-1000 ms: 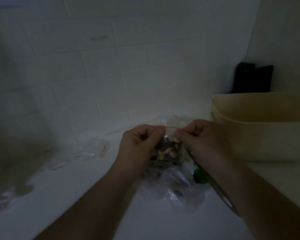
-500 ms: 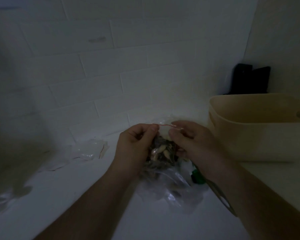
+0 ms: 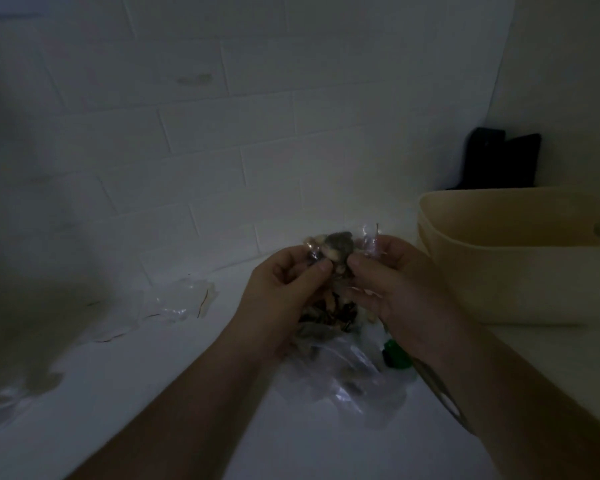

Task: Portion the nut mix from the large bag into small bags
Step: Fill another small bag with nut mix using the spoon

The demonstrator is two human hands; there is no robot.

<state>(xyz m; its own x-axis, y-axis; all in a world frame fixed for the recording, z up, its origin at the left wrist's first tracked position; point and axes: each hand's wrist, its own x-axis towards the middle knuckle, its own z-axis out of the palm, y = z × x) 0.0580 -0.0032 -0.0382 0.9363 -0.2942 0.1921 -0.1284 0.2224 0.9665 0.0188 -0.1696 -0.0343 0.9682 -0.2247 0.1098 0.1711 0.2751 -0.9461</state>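
A small clear bag of nut mix (image 3: 338, 249) is held up above the white counter, tipped so its filled end points away from me. My left hand (image 3: 284, 289) pinches its left side and my right hand (image 3: 392, 282) pinches its right side. Below the hands lies the large clear bag (image 3: 343, 365), crumpled, with nut mix showing at its upper part. A green object (image 3: 394, 355) pokes out under my right wrist. The light is dim.
A beige plastic tub (image 3: 499, 271) stands at the right, close to my right hand. Empty small clear bags (image 3: 184, 299) lie on the counter to the left. A dark object (image 3: 499, 161) leans in the back corner. White tiled wall behind.
The small bag has turned over in my hands: its red-edged top, held level before, is now out of sight and the nut-filled end sticks up. Both hands stayed close together.
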